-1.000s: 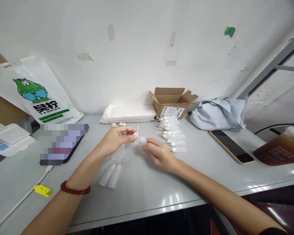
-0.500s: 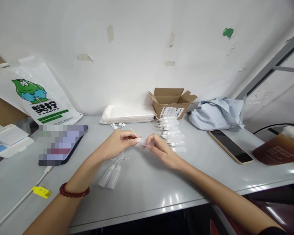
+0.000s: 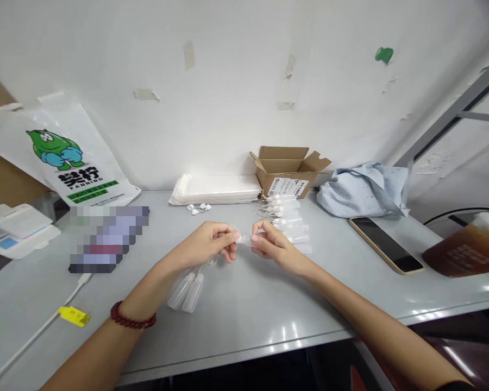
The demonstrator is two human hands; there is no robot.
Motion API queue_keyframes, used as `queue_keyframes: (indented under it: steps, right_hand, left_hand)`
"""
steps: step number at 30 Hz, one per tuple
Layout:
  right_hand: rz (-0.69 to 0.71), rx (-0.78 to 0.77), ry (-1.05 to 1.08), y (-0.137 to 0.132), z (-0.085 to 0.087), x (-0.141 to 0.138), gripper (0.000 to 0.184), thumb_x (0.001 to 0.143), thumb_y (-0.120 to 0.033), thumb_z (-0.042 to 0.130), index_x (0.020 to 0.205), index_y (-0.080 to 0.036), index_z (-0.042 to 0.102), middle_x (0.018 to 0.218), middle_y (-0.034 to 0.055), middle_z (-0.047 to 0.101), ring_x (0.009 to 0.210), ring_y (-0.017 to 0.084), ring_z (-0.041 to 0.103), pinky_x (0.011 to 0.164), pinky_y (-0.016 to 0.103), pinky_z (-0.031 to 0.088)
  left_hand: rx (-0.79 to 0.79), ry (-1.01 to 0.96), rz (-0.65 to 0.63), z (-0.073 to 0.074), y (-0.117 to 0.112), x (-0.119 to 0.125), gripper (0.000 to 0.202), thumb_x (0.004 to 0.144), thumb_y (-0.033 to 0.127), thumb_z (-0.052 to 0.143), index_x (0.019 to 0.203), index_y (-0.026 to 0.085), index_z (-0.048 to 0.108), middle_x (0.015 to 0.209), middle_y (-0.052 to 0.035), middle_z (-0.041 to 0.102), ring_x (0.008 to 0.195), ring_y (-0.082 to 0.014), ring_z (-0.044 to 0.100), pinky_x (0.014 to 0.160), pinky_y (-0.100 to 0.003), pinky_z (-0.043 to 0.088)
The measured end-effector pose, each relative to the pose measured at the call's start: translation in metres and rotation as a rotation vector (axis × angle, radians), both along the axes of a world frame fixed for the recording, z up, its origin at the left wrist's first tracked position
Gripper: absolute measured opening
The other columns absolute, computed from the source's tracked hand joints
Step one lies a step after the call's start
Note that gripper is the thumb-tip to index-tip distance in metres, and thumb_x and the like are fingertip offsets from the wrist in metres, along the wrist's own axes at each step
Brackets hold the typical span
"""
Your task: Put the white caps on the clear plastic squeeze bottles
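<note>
Between my hands, over the middle of the table, is a small translucent plastic bottle (image 3: 244, 239). My left hand (image 3: 215, 240) pinches its neck or cap end, and my right hand (image 3: 274, 244) is closed on its body. The fingers hide much of it. Two similar bottles with white caps and thin tails (image 3: 193, 293) lie by my left forearm. Several more capped bottles (image 3: 287, 209) lie in a row just beyond my right hand. A few small white caps (image 3: 199, 208) rest on the table near the wall.
A stack of white padded sheets (image 3: 215, 190) and an open cardboard box (image 3: 287, 179) stand against the wall. On the right are a blue cloth bag (image 3: 362, 190), a phone (image 3: 385, 244) and a drink cup (image 3: 464, 244). A blurred-out phone (image 3: 110, 239) and plastic bag (image 3: 81, 157) are left.
My hands have come slightly lower and nearer to me with the bottle. It now lies more level between them, and my left fingers have shifted their grip on its end.
</note>
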State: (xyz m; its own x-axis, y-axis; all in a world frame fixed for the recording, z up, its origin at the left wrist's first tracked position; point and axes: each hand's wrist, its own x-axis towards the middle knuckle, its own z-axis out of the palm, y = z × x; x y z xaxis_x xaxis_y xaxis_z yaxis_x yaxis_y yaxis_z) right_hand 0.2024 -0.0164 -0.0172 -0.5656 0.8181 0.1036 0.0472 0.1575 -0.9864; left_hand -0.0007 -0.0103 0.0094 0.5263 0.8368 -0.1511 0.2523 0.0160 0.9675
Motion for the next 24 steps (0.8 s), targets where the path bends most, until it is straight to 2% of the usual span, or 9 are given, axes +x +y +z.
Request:
queue_keyframes:
  steps: [3, 6, 10, 16, 21, 24]
  right_hand:
    - [0.002, 0.12, -0.099, 0.001, 0.0, 0.003, 0.021, 0.091, -0.04, 0.046, 0.088, -0.021, 0.038, 0.062, -0.0066, 0.037, 0.056, 0.009, 0.033, 0.054, 0.022, 0.027]
    - [-0.006, 0.155, -0.154, 0.002, 0.0, 0.005, 0.02, 0.091, -0.039, 0.045, 0.088, -0.021, 0.039, 0.063, -0.006, 0.038, 0.056, 0.009, 0.034, 0.054, 0.022, 0.027]
    - [-0.018, 0.108, -0.101, 0.003, 0.0, 0.006, 0.022, 0.091, -0.042, 0.045, 0.088, -0.021, 0.038, 0.062, -0.0062, 0.039, 0.056, 0.01, 0.035, 0.054, 0.023, 0.028]
    - [-0.026, 0.059, -0.009, 0.004, 0.001, 0.004, 0.023, 0.091, -0.042, 0.046, 0.087, -0.021, 0.037, 0.059, -0.0073, 0.038, 0.055, 0.009, 0.035, 0.054, 0.023, 0.027]
    - [-0.025, 0.076, -0.007, 0.002, 0.003, 0.004, 0.023, 0.09, -0.042, 0.046, 0.086, -0.021, 0.037, 0.059, -0.0074, 0.038, 0.055, 0.009, 0.035, 0.053, 0.023, 0.028]
    - [-0.031, 0.061, -0.012, 0.002, 0.002, 0.004, 0.023, 0.09, -0.042, 0.046, 0.086, -0.021, 0.037, 0.059, -0.0076, 0.038, 0.054, 0.009, 0.035, 0.053, 0.022, 0.027]
  left_hand:
    - [-0.074, -0.021, -0.045, 0.001, 0.0, 0.0, 0.028, 0.082, 0.042, 0.056, 0.079, 0.015, 0.063, 0.071, -0.0039, 0.065, 0.062, -0.0167, 0.065, 0.061, -0.03, 0.051]
    - [-0.047, -0.027, -0.023, 0.0, -0.001, 0.0, 0.026, 0.08, 0.04, 0.06, 0.084, 0.014, 0.064, 0.073, -0.004, 0.066, 0.065, -0.016, 0.065, 0.066, -0.03, 0.051]
    - [0.022, -0.062, 0.047, -0.002, -0.002, 0.003, 0.022, 0.077, 0.037, 0.066, 0.085, 0.016, 0.064, 0.076, -0.0035, 0.067, 0.073, -0.0176, 0.065, 0.075, -0.033, 0.05]
    - [0.054, -0.137, 0.097, -0.007, 0.0, 0.006, 0.024, 0.077, 0.041, 0.065, 0.083, 0.017, 0.067, 0.082, -0.0043, 0.068, 0.076, -0.0176, 0.065, 0.073, -0.032, 0.051]
    - [-0.025, -0.04, 0.086, -0.01, 0.001, 0.006, 0.039, 0.081, 0.051, 0.056, 0.073, 0.014, 0.065, 0.07, -0.005, 0.065, 0.061, -0.0167, 0.063, 0.064, -0.031, 0.051]
    - [0.038, 0.014, 0.056, -0.007, -0.001, 0.005, 0.035, 0.08, 0.049, 0.057, 0.079, 0.015, 0.066, 0.072, -0.0051, 0.066, 0.064, -0.0175, 0.063, 0.065, -0.032, 0.05]
